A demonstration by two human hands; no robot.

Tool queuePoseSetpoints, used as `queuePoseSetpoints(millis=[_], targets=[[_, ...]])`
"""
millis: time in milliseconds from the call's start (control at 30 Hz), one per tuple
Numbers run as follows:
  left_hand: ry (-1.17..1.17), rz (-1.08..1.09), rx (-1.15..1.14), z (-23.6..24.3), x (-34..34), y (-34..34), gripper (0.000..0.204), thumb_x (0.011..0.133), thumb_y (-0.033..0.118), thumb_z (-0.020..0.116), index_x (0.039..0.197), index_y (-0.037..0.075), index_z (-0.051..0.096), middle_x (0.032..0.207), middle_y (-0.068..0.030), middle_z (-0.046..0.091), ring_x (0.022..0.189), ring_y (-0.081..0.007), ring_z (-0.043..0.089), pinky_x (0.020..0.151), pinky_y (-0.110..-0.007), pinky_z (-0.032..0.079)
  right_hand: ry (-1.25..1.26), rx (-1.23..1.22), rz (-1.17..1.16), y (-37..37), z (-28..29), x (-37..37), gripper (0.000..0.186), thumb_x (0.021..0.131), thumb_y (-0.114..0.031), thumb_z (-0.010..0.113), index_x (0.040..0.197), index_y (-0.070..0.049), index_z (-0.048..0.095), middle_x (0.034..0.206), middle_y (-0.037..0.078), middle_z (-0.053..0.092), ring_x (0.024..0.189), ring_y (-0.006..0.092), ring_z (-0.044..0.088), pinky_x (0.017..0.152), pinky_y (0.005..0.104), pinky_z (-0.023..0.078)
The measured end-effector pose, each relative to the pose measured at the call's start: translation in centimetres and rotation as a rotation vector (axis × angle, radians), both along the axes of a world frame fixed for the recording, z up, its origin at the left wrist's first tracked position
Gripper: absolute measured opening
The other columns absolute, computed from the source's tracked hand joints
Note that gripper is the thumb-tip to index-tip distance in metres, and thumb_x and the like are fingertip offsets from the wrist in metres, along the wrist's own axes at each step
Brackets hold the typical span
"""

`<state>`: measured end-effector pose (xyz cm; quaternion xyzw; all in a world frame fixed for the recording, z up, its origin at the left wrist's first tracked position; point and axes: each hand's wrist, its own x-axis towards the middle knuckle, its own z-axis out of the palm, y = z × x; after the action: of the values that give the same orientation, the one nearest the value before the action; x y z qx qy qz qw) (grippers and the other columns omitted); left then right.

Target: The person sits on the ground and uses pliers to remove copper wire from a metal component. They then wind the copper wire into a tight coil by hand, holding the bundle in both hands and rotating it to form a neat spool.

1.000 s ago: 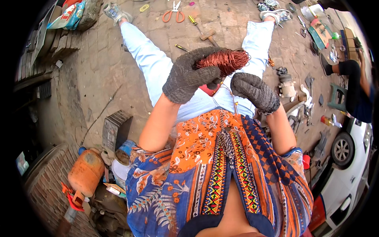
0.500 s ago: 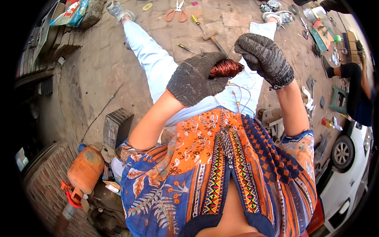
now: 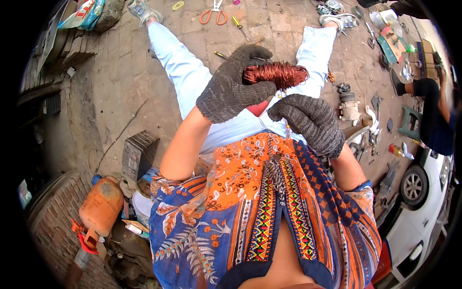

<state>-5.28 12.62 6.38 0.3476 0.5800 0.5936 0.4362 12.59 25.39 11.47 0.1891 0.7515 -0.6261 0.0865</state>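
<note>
The coil of copper-coloured wire (image 3: 284,75) lies above the wearer's thighs. The left hand (image 3: 231,89), in a dark grey knitted glove, is closed around its left end, with fingers and thumb on opposite sides. The right hand (image 3: 310,123), similarly gloved, is just on the body side of the coil, fingers curled together; whether a strand is pinched there cannot be told.

Containers: well left of the coil and nearer the body are a dark rectangular case (image 3: 136,155), a white bucket (image 3: 142,204) and an orange tank (image 3: 101,202); their contents cannot be made out. Well right of the coil and farther out is a white pail (image 3: 383,19), contents unclear.

Obscured: the coil's left end is covered by the glove. A hammer (image 3: 255,40) beyond the coil is partly hidden by the left hand. Far right of the coil, a white car (image 3: 423,207) is cut off by the view's dark rim.
</note>
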Motion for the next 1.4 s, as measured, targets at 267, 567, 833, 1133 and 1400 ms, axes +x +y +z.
queuePoseSetpoints(millis=[267,567,833,1133,1400], targets=[[-0.101,-0.250,0.024,0.5,-0.8,0.0,0.053,0.076,0.021,0.075,0.119,0.001,0.050,0.094,-0.0069,0.060,0.075,-0.0131,0.060,0.061,-0.026,0.051,-0.047,-0.181,-0.151,5.7,-6.1,0.5,0.025,0.096,-0.021,0.054,0.106,0.001,0.063,0.083,0.003,0.064,0.069,0.0074,0.054,0.062,0.0215,0.046],[0.513,-0.183,-0.167,0.9,-1.1,0.9,0.055,0.072,0.033,0.074,0.110,-0.002,0.052,0.095,-0.0247,0.062,0.090,-0.0392,0.063,0.076,-0.043,0.050,0.309,0.769,0.156,5.1,0.4,-4.3,0.022,0.088,-0.017,0.059,0.101,-0.001,0.065,0.096,0.017,0.067,0.088,0.0331,0.064,0.077,0.0390,0.052],[0.516,0.086,0.003,-2.1,-0.3,0.9,0.047,0.078,0.019,0.074,0.116,0.001,0.052,0.089,-0.0100,0.065,0.078,-0.0164,0.064,0.068,-0.030,0.053,0.049,0.847,0.173,-1.5,-0.2,-0.2,0.020,0.087,-0.010,0.057,0.104,-0.005,0.065,0.101,0.013,0.066,0.092,0.0303,0.064,0.080,0.0399,0.050],[-0.347,-0.254,-0.065,-0.9,-0.6,0.6,0.050,0.080,0.029,0.071,0.117,0.000,0.053,0.077,-0.0056,0.061,0.058,-0.0084,0.054,0.047,-0.023,0.044,-0.061,-0.221,0.021,3.3,-6.0,1.1,0.020,0.095,-0.019,0.055,0.105,-0.003,0.063,0.088,0.003,0.066,0.081,0.0123,0.060,0.073,0.0278,0.049],[0.165,-0.390,-0.098,-1.2,-0.8,0.5,0.051,0.076,0.029,0.075,0.114,0.004,0.053,0.085,-0.0053,0.061,0.066,-0.0188,0.060,0.061,-0.032,0.051,0.289,0.348,0.371,8.4,-6.1,-3.3,0.018,0.090,-0.013,0.057,0.098,0.002,0.063,0.091,0.014,0.065,0.086,0.0268,0.065,0.079,0.0357,0.051]])
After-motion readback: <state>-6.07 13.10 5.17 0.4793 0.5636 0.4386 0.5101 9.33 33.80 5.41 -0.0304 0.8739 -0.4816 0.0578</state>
